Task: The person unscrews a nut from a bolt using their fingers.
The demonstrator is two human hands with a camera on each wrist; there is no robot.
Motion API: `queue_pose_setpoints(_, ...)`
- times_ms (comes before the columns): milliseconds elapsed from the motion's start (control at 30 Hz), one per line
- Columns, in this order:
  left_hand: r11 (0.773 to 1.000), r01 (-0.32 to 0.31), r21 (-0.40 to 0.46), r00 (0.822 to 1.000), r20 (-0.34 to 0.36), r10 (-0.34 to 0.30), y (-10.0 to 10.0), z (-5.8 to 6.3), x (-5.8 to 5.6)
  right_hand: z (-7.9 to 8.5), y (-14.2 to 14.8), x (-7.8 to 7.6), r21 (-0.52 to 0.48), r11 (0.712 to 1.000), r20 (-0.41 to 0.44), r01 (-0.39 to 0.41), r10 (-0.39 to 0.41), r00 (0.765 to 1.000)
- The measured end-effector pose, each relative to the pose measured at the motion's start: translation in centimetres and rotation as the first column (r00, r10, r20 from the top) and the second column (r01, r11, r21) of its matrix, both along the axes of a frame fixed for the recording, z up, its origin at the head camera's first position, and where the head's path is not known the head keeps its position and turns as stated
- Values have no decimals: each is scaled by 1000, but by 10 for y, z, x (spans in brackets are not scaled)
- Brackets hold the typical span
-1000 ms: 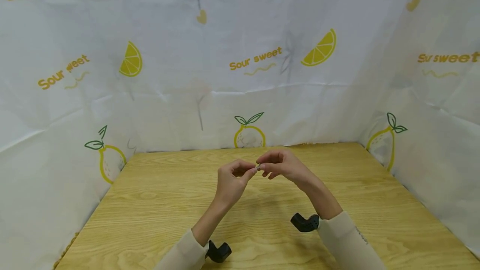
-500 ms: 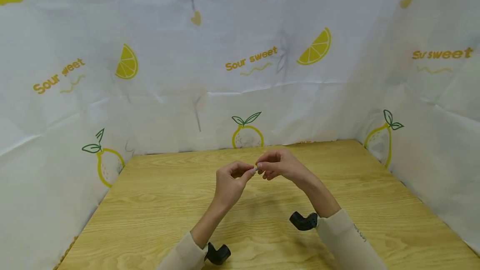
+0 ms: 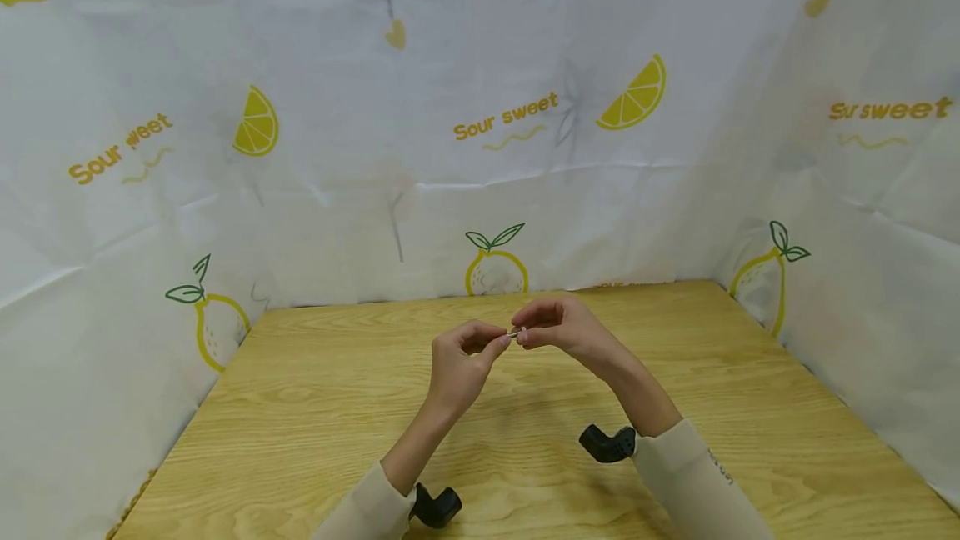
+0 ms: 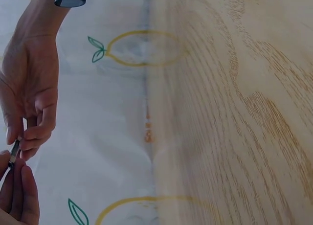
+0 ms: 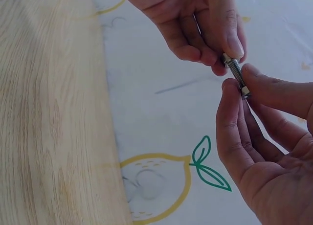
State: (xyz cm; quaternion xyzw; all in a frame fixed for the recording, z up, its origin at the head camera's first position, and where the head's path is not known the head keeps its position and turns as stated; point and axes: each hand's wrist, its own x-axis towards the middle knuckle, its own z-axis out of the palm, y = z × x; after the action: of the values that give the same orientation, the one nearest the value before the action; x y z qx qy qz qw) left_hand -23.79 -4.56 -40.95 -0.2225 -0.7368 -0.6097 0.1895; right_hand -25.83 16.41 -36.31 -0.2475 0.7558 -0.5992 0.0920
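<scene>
A small metal bolt (image 5: 235,71) spans the gap between both hands, its threaded shaft bare in the middle. My left hand (image 3: 459,367) pinches one end between thumb and fingers. At the other end, a hex-shaped metal piece (image 5: 245,92) sits by the thumb and fingertips of my right hand (image 3: 572,330), which pinch there. In the left wrist view the bolt (image 4: 14,154) appears as a short dark rod between the two sets of fingertips. Both hands are held up above the wooden table, and fingers partly cover the bolt's ends.
The wood-grain table (image 3: 337,407) spreads beneath the hands. White cloth (image 3: 337,232) printed with lemons and lettering encloses its back and sides. A black curved device is strapped at each wrist, one at the left (image 3: 437,507) and one at the right (image 3: 607,443).
My right thumb and fingertips shift slightly at the bolt's end, and more of the pale metal shows between the hands. The left hand stays nearly still.
</scene>
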Motion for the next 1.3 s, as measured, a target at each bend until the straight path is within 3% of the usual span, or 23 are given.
queue_pose_setpoints(433,1000,-8,21,1000,8,7,0,0,-1,2,-1,-1,43,998,31,-38,37,999)
queue_pose_setpoints(1067,1000,-13,23,1000,-14,13,0,3,-2,-1,1,-2,4,999,25,-33,32,999)
queue_pose_setpoints(1300,999,-17,27,1000,-26,18,-1,2,-2,-2,0,-4,11,997,41,-77,76,996)
